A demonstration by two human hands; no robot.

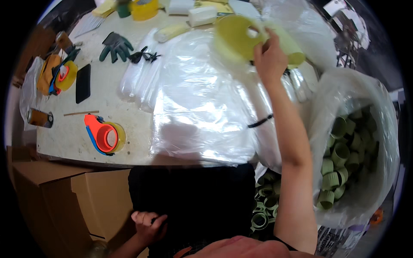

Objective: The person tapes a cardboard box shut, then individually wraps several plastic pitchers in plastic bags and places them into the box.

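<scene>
My right hand [270, 58] reaches over the far right of the table, its fingers closed on the rim of a yellow-green plastic container [234, 36] near a round hole. Motion blurs this container, and its full shape cannot be made out. Just right of it lies another yellow-green piece [296, 59], partly behind my hand. Below my lap's left side, my left hand [149, 224] is curled closed; whatever it may hold is hidden. Clear plastic bags [202, 107] lie in a flat stack before me. A black tie [260, 121] goes round a bundle of clear plastic beside them.
At right stands a big clear bag [344, 86] with many green plastic cups [340, 155]. On the table's left are an orange tape dispenser [105, 136], a phone [83, 84], a grey-green glove [116, 46] and a can [40, 118]. Cardboard boxes [103, 198] stand lower left.
</scene>
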